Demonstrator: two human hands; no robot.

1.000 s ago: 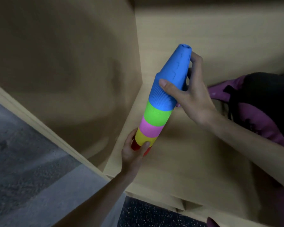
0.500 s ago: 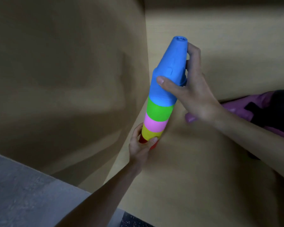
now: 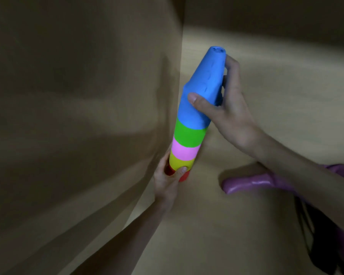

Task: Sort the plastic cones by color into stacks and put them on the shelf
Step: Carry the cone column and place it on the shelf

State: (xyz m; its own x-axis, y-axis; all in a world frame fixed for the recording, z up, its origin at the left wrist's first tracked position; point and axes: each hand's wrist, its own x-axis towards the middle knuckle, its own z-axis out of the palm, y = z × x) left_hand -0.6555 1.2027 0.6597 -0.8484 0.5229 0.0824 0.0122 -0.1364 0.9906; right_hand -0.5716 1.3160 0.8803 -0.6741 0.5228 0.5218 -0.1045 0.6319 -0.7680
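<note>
Left arm reaches up from the bottom edge, left hand (image 3: 168, 180) cupped low with fingers curled and the thumb tip pressed in front, clamped round the stack (image 3: 195, 116) at its bottom. Right forearm crosses in from the right, right hand (image 3: 229, 114) higher up, thumb laid across the near side and fingers wrapped behind, gripping that stack near its top

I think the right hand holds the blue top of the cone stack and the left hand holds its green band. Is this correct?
Not quite. In the head view the left hand grips the bottom of the cone stack, at the yellow band and red band, not the green band. The right hand does hold the blue top.
</note>
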